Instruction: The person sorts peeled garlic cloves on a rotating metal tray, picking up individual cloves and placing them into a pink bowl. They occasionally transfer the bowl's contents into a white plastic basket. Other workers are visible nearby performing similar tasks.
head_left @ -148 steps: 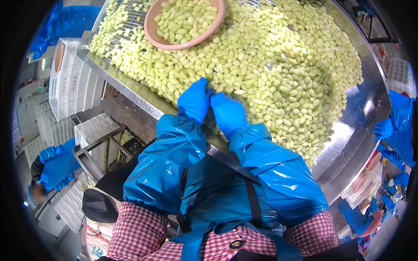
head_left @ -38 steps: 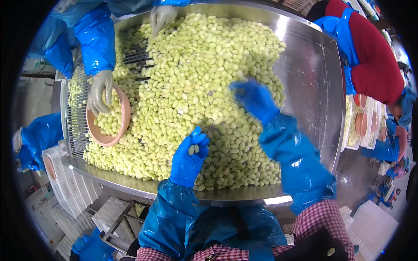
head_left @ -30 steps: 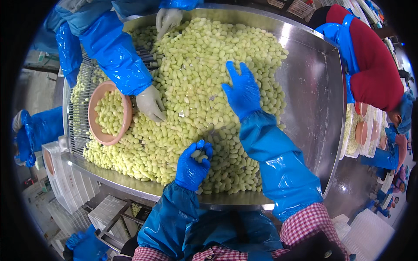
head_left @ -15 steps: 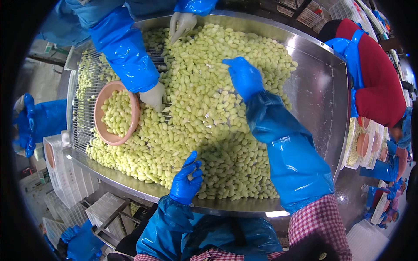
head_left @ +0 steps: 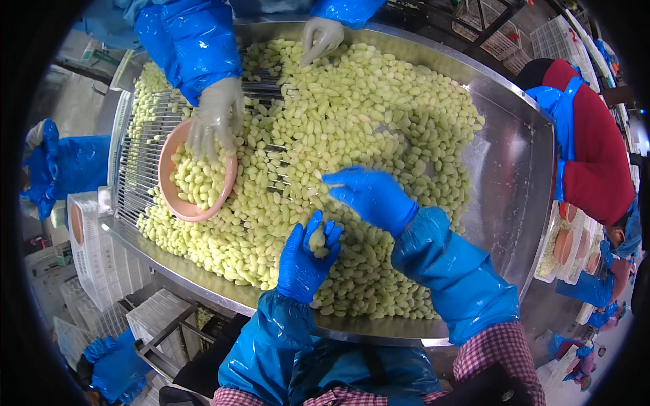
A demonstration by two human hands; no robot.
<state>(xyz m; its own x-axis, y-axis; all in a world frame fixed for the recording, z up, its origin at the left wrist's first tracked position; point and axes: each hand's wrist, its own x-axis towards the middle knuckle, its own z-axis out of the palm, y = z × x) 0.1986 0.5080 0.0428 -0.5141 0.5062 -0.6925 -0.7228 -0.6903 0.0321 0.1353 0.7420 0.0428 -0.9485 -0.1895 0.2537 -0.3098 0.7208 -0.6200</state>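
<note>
Pale green, oval, grape-like fruits (head_left: 379,264) lie heaped across a large metal sorting table (head_left: 508,183). My left hand (head_left: 302,267), in a blue glove, is turned palm up near the front edge, its fingers curled round a few grapes (head_left: 317,240). Above the heap, just to the right of it, my blue-gloved right hand (head_left: 372,196) reaches leftward with thumb and fingers stretched out and apart. I make out nothing held in it.
Across the table, a co-worker's pale-gloved hand (head_left: 218,118) is over a pink bowl (head_left: 191,215) of grapes; their other hand (head_left: 321,37) rests at the far edge. Metal bars (head_left: 135,169) form the left side. White crates (head_left: 98,250) stand at the left, and a person in red (head_left: 599,142) is at the right.
My right hand has come back toward me and left, its fingers opening out. My left hand now shows grapes in its palm. The co-worker's hand has moved from beside the bowl to over it.
</note>
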